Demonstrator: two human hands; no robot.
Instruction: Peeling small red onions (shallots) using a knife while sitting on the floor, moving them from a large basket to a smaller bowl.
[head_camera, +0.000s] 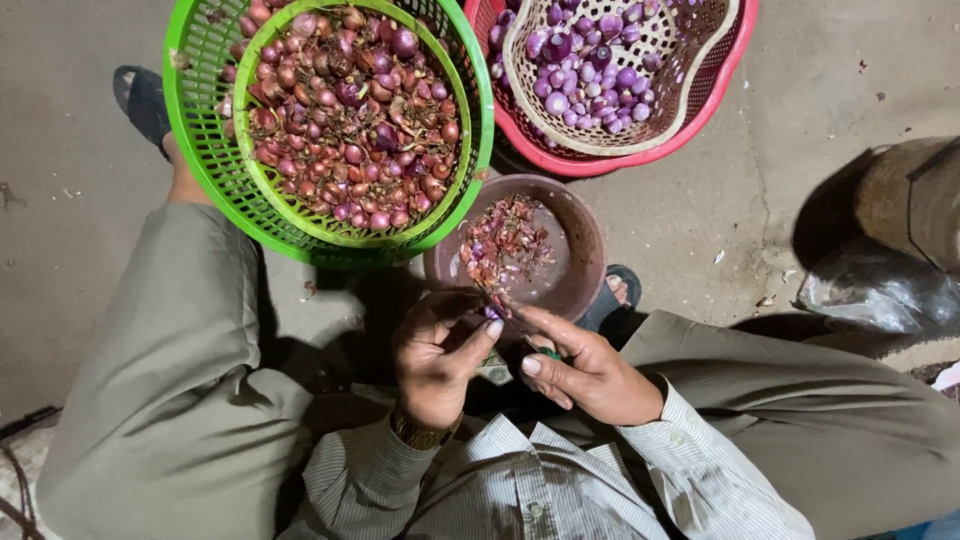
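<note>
My left hand (437, 360) pinches a small purple shallot (492, 312) between thumb and fingers, just below the brown bowl's rim. My right hand (585, 370) grips a small knife with a green handle (548, 352), its blade reaching to the shallot. A brown bowl (590, 270) right above both hands holds water and floating peels (503, 243). The shallot is mostly hidden by my fingers.
A green basket (205, 150) of unpeeled shallots stands at top left. A red basket (700, 110) with a cream inner basket of peeled purple shallots stands at top right. My knees in grey trousers flank the bowl. A plastic bag (880, 290) lies right, on the concrete floor.
</note>
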